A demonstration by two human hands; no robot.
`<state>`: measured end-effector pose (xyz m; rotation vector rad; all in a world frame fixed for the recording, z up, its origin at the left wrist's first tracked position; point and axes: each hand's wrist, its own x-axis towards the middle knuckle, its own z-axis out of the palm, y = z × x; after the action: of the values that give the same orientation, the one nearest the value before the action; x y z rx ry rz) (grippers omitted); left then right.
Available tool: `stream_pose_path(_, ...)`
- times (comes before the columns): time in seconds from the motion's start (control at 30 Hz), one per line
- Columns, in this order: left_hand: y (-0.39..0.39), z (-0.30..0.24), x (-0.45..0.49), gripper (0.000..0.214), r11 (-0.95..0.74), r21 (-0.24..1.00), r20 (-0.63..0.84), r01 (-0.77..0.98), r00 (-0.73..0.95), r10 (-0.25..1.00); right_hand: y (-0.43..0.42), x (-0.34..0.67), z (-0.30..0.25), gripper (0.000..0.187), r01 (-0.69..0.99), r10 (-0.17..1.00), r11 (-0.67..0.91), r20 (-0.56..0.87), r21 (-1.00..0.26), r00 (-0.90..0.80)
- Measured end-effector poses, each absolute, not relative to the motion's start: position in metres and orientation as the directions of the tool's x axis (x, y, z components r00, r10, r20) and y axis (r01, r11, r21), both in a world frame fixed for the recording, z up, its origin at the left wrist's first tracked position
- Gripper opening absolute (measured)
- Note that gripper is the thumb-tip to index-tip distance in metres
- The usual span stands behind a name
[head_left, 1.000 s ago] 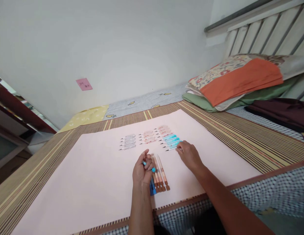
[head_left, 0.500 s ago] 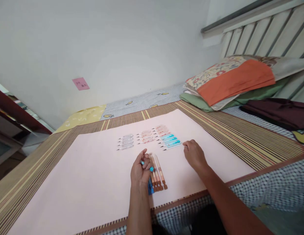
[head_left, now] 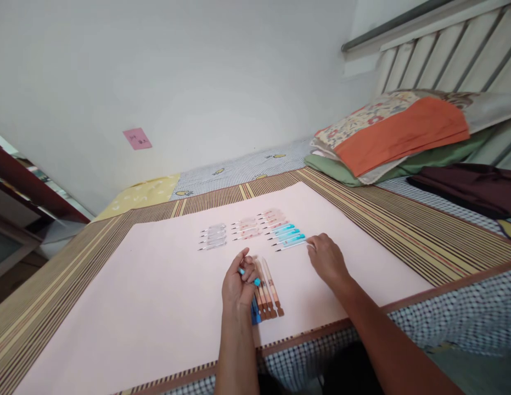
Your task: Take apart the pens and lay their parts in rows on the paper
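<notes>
On a pale pink sheet (head_left: 156, 296) lie short rows of pens: clear ones (head_left: 213, 237), pink ones (head_left: 247, 229) and turquoise ones (head_left: 288, 236). My left hand (head_left: 239, 282) is closed round a turquoise pen (head_left: 249, 277), just left of a bunch of brown-capped pens (head_left: 268, 293) with blue ones beneath. My right hand (head_left: 327, 259) rests on the sheet with its fingertips at the end of the nearest turquoise pen; its fingers are loosely curled and hold nothing.
The sheet lies on a striped woven mat (head_left: 424, 230) over a checked bedsheet. Folded blankets and pillows (head_left: 395, 137) are stacked at the right against a slatted headboard. A dark cloth (head_left: 469, 189) lies beside them. A pink note (head_left: 137, 138) sticks to the white wall.
My right hand drew back a little from the turquoise row after touching its nearest pen, then settled by its end. My left hand keeps its pen and has barely moved.
</notes>
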<state>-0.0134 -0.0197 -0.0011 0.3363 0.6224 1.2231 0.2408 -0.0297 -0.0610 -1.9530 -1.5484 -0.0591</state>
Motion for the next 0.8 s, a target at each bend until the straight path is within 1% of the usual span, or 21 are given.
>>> stream_pose_path(0.07, -0.019, -0.002, -0.013, 0.006, 0.317, 0.554, -0.255, -0.77, 0.206, 0.945, -0.032, 0.238, -0.055, 0.018, 0.867, 0.85, -0.071, 0.426, -0.493, 0.312)
stream_pose_path(0.13, -0.019, -0.002, -0.011, 0.006, 0.304, 0.549, -0.252, -0.778, 0.192, 0.948, -0.037, 0.23, -0.045, 0.017, 0.807, 0.837, -0.001, 0.441, -0.591, 0.324)
stream_pose_path(0.2, -0.019, -0.002, -0.009, 0.007, 0.282, 0.548, -0.257, -0.787, 0.163, 0.953, -0.044, 0.214, -0.033, 0.015, 0.7, 0.854, 0.1, 0.422, -0.707, 0.304)
stream_pose_path(0.27, -0.019, -0.002, -0.006, 0.008, 0.268, 0.559, -0.269, -0.785, 0.134, 0.954, -0.053, 0.191, -0.018, 0.013, 0.582, 0.9, 0.21, 0.387, -0.786, 0.198)
stream_pose_path(0.3, -0.02, -0.002, -0.004, 0.008, 0.266, 0.567, -0.274, -0.78, 0.126, 0.954, -0.057, 0.178, -0.012, 0.012, 0.536, 0.913, 0.265, 0.388, -0.802, 0.129)
stream_pose_path(0.4, -0.021, -0.002, -0.001, 0.01, 0.268, 0.591, -0.253, -0.761, 0.141, 0.957, -0.068, 0.143, 0.003, 0.003, 0.507, 0.903, 0.388, 0.428, -0.77, -0.041)
stream_pose_path(0.47, -0.023, -0.002, 0.001, 0.015, 0.271, 0.606, -0.205, -0.748, 0.183, 0.962, -0.072, 0.128, 0.006, 0.007, 0.538, 0.892, 0.418, 0.442, -0.731, -0.092)
stream_pose_path(0.53, -0.025, -0.003, 0.002, 0.021, 0.271, 0.624, -0.155, -0.733, 0.225, 0.962, -0.073, 0.122, 0.005, 0.011, 0.564, 0.892, 0.418, 0.441, -0.712, -0.105)
stream_pose_path(0.63, -0.029, -0.003, 0.005, 0.029, 0.269, 0.66, -0.093, -0.701, 0.279, 0.956, -0.072, 0.125, 0.002, 0.017, 0.562, 0.899, 0.4, 0.429, -0.723, -0.088)
stream_pose_path(0.8, -0.037, 0.004, 0.012, 0.04, 0.274, 0.721, -0.024, -0.637, 0.372, 0.928, -0.072, 0.131, 0.003, 0.014, 0.532, 0.913, 0.369, 0.404, -0.762, -0.056)
